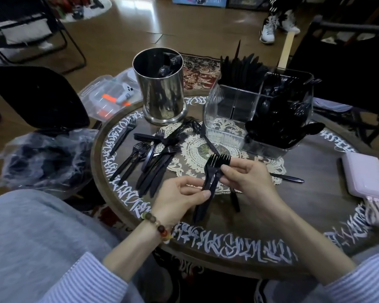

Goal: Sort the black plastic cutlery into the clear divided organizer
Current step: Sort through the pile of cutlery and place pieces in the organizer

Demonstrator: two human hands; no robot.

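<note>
Two black forks [210, 176] are held together at frame centre, tines up, above the round table [315, 206]. Their handles are pinched by the left hand [179, 195] between thumb and curled fingers. The necks just below the tines are pinched by the right hand [247, 176] at the fingertips. A loose pile of forks [153, 154] is spread on the table left of centre, beside a white doily [195, 149]. The clear divided organizer [258, 112] is seen at upper right: knives upright in the rear left compartment, spoons packed in the right side, the front left compartment showing only clear walls. A steel canister [162, 88] with some cutlery inside stands at upper centre. A pink power bank [365, 178] lies at the right edge.
</note>
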